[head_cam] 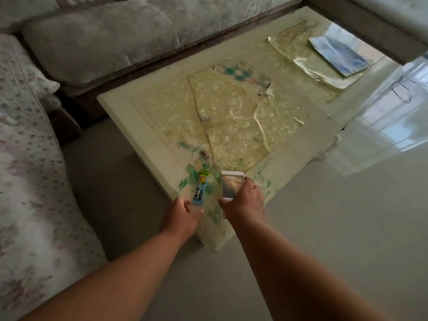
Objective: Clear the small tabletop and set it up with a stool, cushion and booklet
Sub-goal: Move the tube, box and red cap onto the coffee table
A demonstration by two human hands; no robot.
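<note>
At the near corner of the surface [148,144], the left hand [185,216] pinches the lower end of a small blue-and-green sachet [201,189], fingers curled round it. The right hand [245,200] grips a small white-edged card [232,184] by its near edge, thumb and fingers closed on it. Both look very light and thin (the sachet soft and likely slippery, the card stiffer), so an edge pinch should serve. A blue-white booklet [340,55] lies at the far end, flat and probably floppy; best lifted under its spine.
</note>
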